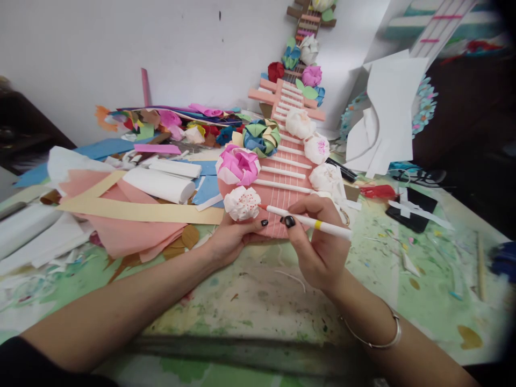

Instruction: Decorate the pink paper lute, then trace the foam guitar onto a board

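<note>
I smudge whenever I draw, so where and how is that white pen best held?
Probably by its barrel, behind the red tip, coming from the right: the tip points left at the red-dotted flower, and the slim, straight barrel suits a thumb-and-finger pinch, as in the right hand.

Pink guitar [284, 200], red-dotted white flower [242, 203], slanted marker [309, 221]

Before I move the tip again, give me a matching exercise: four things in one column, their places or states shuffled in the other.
1. Marker
2. Left hand
3. Bracelet
4. Lower-left white flower

A. Around the right wrist
B. Speckled with red dots
C. Held in the right hand
D. Thumb on the pink guitar-shaped piece

Pairs: 1-C, 2-D, 3-A, 4-B
</note>
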